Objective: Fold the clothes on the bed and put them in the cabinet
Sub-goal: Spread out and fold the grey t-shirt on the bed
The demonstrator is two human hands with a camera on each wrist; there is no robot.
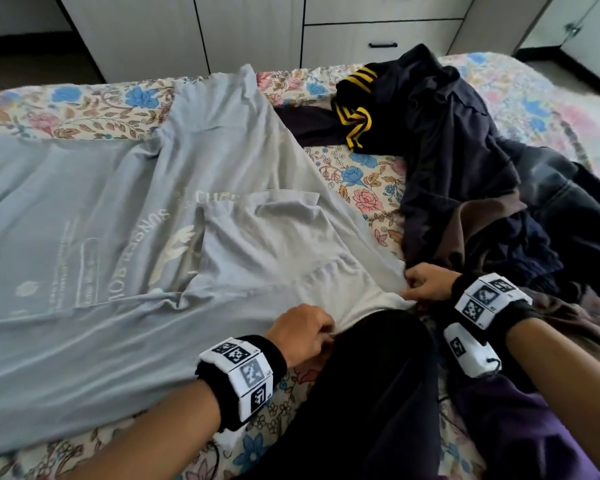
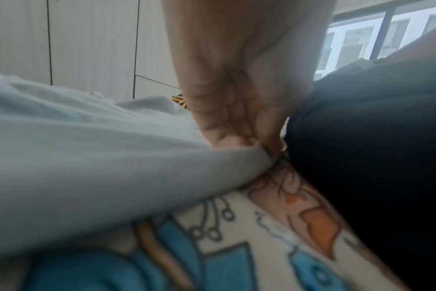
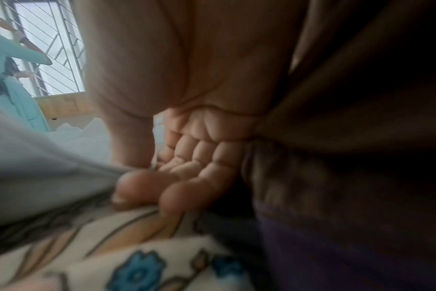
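While our left hand [image 1: 303,332] pinches the near edge of the grey T-shirt [image 1: 125,237], thumb against curled fingers [image 2: 233,140], we feel how soft and light this cloth is: it sags and creases away from the pinch across the floral bedspread [image 1: 357,183]. Over to our right hand [image 1: 426,282], also nipping that same edge, thumb over fingertips. Beyond that grip lies the dark clothes pile [image 1: 465,161]. Best hold, we reckon, is at hem corners, pulled taut, since limp fabric slides.

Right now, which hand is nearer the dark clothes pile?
Right. The right hand pinches the gray shirt at the dark clothes pile's edge; the left hand grips it farther away.
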